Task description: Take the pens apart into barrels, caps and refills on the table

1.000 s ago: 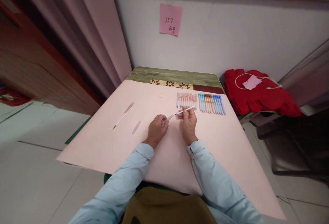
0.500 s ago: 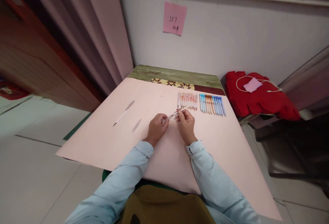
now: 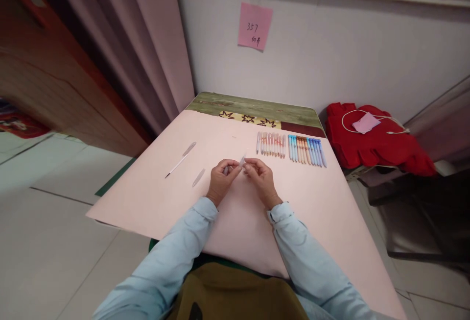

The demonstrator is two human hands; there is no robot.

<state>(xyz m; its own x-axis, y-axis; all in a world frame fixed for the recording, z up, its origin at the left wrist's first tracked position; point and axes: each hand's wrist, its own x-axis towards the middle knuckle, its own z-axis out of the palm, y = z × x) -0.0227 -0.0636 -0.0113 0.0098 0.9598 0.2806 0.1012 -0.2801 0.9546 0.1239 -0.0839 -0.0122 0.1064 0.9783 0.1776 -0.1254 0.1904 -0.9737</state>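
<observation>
My left hand and my right hand meet over the middle of a pink sheet on the table. Between their fingertips they pinch a thin clear pen barrel, most of it hidden by the fingers. Just beyond my right hand lies a neat row of pens, pinkish ones on the left, orange and blue ones on the right. Off to the left lie a pen refill with a clear part and a separate clear pen piece.
A green wooden table edge shows beyond the sheet. A pink note hangs on the wall. A red cloth with a white cable lies to the right. Curtains hang at the left.
My right hand has moved left and pushed the white refill into the clear barrel held by my left hand; the refill's long end no longer sticks out. The hands now touch.
</observation>
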